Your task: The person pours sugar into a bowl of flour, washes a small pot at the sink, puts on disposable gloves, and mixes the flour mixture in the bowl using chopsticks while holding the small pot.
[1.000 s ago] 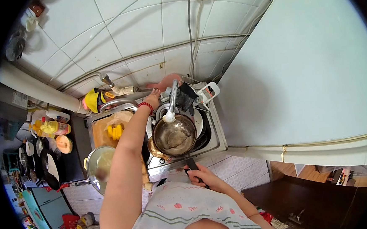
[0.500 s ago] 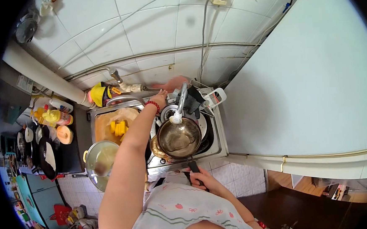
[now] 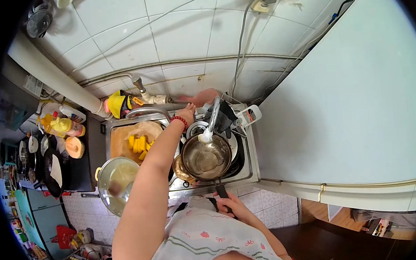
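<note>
My right hand [image 3: 230, 206] is wrapped round the black handle of a metal pan [image 3: 206, 157], which is level over the right basin under the spout of a faucet [image 3: 213, 116]. Some clear liquid appears to lie in the pan. My left arm, with a red bead bracelet, reaches over the middle of the sink [image 3: 174, 193]. At the back, my left hand [image 3: 186, 113] is at the faucet's base; its fingers are partly hidden, and what they touch cannot be made out.
Yellow pieces [image 3: 139, 144] lie on a board [image 3: 118, 139] at the left. Beside it is a glass lid [image 3: 115, 176]. Bottles [image 3: 67, 126], a cut melon [image 3: 74, 147] and a black pan [image 3: 54, 175] stand further left. A white appliance [image 3: 334, 98] fills the right side.
The view has shifted, so the sink and wall sit a little further right and lower. My right hand still holds the pan under the faucet, and my left hand stays at the back.
</note>
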`<action>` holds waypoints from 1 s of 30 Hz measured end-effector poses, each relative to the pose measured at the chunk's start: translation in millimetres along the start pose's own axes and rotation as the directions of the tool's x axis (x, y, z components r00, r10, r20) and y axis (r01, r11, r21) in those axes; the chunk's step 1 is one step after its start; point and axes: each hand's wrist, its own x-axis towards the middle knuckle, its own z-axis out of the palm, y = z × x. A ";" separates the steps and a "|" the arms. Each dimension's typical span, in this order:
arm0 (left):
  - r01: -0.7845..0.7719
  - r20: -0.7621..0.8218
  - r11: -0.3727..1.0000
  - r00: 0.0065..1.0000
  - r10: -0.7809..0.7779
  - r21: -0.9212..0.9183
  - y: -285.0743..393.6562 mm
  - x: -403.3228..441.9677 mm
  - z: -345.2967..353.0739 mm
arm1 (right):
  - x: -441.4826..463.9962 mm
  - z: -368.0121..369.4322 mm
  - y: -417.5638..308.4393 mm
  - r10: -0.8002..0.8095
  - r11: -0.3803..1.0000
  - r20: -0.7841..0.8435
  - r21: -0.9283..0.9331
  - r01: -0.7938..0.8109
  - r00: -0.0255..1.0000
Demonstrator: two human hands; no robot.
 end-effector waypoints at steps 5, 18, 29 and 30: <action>0.011 -0.009 1.000 1.000 -0.011 -0.005 -3.3 2.8 2.6 | -0.7 6.3 0.2 -0.036 0.999 -0.009 -0.025 0.036 0.999; 0.026 0.026 1.000 0.999 -0.026 0.008 1.3 -1.6 -3.5 | 6.0 -1.3 14.7 -0.080 0.994 -0.003 -0.077 0.080 0.997; 0.028 0.021 1.000 0.999 -0.027 -0.013 0.8 2.0 -1.2 | 5.8 -5.3 19.3 -0.112 0.985 0.041 -0.129 0.116 0.993; 0.020 0.019 1.000 1.000 -0.020 0.003 1.6 1.9 -1.6 | 4.4 -4.6 17.5 -0.104 0.985 0.039 -0.131 0.109 0.994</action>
